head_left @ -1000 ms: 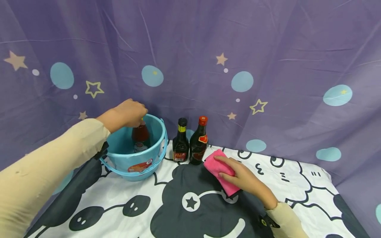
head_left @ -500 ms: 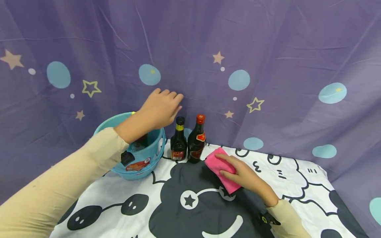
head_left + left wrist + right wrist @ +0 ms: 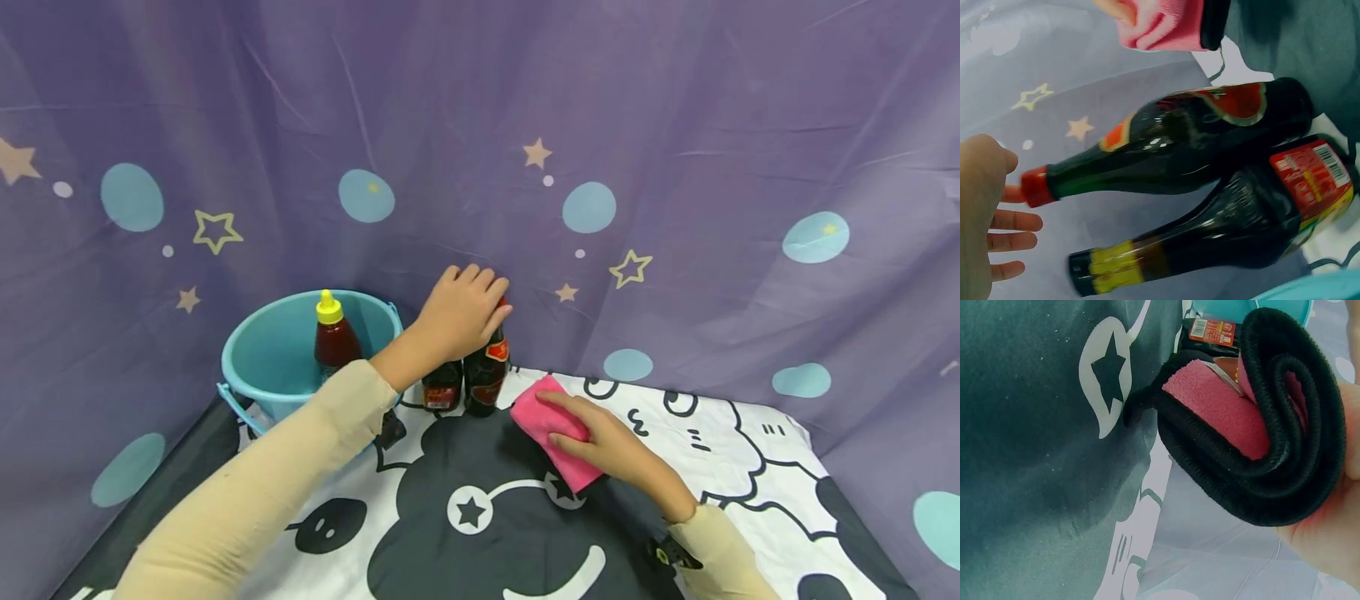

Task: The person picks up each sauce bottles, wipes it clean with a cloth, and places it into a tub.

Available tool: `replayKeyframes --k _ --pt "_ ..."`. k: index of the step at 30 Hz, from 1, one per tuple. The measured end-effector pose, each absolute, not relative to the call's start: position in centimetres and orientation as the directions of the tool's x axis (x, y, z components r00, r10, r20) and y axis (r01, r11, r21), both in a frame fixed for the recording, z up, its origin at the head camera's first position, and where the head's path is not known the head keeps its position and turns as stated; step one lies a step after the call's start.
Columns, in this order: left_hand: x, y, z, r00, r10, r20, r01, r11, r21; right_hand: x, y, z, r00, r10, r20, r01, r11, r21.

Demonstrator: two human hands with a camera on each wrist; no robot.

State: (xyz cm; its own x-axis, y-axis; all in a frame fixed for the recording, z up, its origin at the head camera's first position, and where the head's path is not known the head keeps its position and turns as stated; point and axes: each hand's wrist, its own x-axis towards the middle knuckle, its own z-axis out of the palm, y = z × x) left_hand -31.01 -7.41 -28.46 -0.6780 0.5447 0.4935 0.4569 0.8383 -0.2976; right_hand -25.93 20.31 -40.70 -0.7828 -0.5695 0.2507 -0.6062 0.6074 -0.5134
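Note:
My left hand [image 3: 461, 312] is at the top of a dark glass bottle with a red cap [image 3: 486, 375]. In the left wrist view its fingers are spread loosely by the red cap [image 3: 1036, 186], not closed round it. Beside that bottle stands a dark sauce bottle with a black cap and yellow neck band [image 3: 1222, 228], its top hidden by the hand in the head view. My right hand [image 3: 615, 442] holds a folded pink cloth [image 3: 555, 433] against the bedspread. Black edging [image 3: 1260, 487] runs round the cloth's folded layers.
A blue bucket [image 3: 262, 354] stands left of the bottles, with a yellow-capped brown-red squeeze bottle [image 3: 336, 340] upright in it. The left sleeve [image 3: 300, 467] crosses the bucket's front. A purple curtain [image 3: 450, 100] hangs behind the patterned bedspread [image 3: 420, 533].
My left hand has let go of the squeeze bottle in the bucket and moved right, then down to the red-capped bottle. The right hand keeps holding the cloth in place.

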Motion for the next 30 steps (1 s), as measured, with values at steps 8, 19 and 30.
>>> replayKeyframes --k 8,19,30 --pt "-32.8 -7.2 -30.7 -0.718 0.511 0.473 0.435 0.859 -0.27 -26.2 20.3 -41.0 -0.788 -0.576 0.216 -0.59 0.609 -0.53" --pt "-33.7 -7.2 -30.9 -0.637 0.596 0.489 0.561 0.793 -0.236 -25.8 20.4 -41.7 -0.802 -0.55 0.235 -0.582 0.627 -0.517" --pt "-33.7 -6.9 -30.7 -0.64 0.588 0.495 0.646 0.76 -0.067 -26.2 20.6 -41.7 -0.801 -0.543 0.252 -0.588 0.634 -0.503"
